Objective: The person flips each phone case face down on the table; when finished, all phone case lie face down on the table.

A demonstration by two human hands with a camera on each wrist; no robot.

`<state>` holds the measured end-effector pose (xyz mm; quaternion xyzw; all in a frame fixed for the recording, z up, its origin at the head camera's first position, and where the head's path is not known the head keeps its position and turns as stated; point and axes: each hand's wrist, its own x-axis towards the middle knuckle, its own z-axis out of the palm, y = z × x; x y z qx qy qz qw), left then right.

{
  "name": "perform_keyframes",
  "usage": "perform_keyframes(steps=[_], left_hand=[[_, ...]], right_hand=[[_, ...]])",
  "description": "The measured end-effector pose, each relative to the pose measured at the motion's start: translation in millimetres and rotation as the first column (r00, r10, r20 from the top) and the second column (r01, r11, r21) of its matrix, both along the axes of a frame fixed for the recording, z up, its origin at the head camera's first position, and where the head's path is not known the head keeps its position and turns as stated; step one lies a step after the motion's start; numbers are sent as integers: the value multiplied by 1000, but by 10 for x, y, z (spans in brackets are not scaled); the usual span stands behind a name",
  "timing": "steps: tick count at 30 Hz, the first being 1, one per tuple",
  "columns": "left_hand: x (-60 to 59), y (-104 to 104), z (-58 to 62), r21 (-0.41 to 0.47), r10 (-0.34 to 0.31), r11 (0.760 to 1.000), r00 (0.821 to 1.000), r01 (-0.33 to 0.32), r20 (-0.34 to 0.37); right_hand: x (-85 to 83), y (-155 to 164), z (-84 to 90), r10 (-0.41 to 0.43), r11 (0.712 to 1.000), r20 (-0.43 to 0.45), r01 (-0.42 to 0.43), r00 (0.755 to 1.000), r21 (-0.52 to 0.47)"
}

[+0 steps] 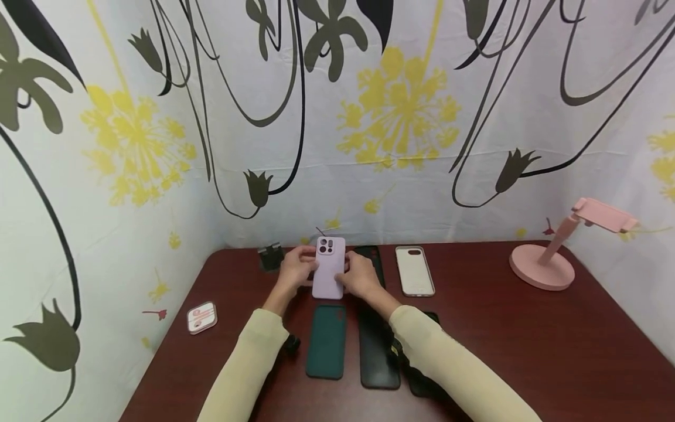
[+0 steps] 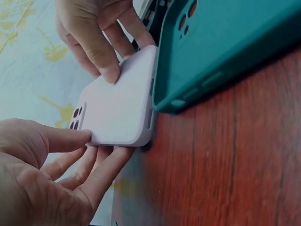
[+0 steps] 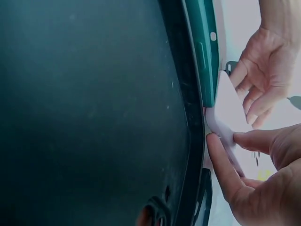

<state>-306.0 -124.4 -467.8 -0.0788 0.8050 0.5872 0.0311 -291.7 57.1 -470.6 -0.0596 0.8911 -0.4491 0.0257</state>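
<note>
Both hands (image 1: 329, 274) are gripping the lilac phone case (image 1: 329, 267) with fingers pinching its sides, lifting it off the bench (image 1: 527, 340); green case (image 1: 327, 341) lying nearer, untouched

A makeshift booth: floral cloth (image 1: 369, 146) walls round a brown desk (image 1: 527, 351)

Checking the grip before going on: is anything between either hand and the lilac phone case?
Nothing visible: the left hand and right hand both hold the lilac silicone phone case directly by its sides, above the dark red table.
</note>
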Motion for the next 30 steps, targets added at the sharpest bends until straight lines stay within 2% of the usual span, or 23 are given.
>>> perform_keyframes(steps=[2, 5, 8, 12, 16, 21, 26, 30], left_hand=[[-4, 7, -8, -36, 0, 999, 1000, -1, -19], [-2, 31, -27, -157, -4, 988, 998, -6, -64], [-2, 70, -42, -303, -28, 953, 993, -7, -114], [-12, 114, -41, -441, -53, 897, 990, -12, -134], [-31, 133, -41, -514, -65, 857, 989, -12, -130], [-17, 150, -74, -599, -91, 801, 982, -27, -167], [27, 181, -66, -630, -100, 775, 975, -48, -197], [22, 207, -35, -660, -118, 750, 975, -35, -186]], right_hand=[[-8, -6, 15, 1, 998, -33, 1, 999, 66], [-14, -18, 28, 16, 978, -80, 1, 997, 208], [-18, -25, 35, 28, 951, -109, 7, 994, 308], [-17, -22, 27, 27, 946, -105, 9, 994, 325], [-16, -28, -1, 15, 943, -100, 19, 995, 332], [-16, -78, -51, 17, 927, -100, 22, 995, 375], [8, -143, -65, 42, 909, -130, 16, 991, 416], [3, -140, -53, 44, 911, -143, 19, 989, 413]])
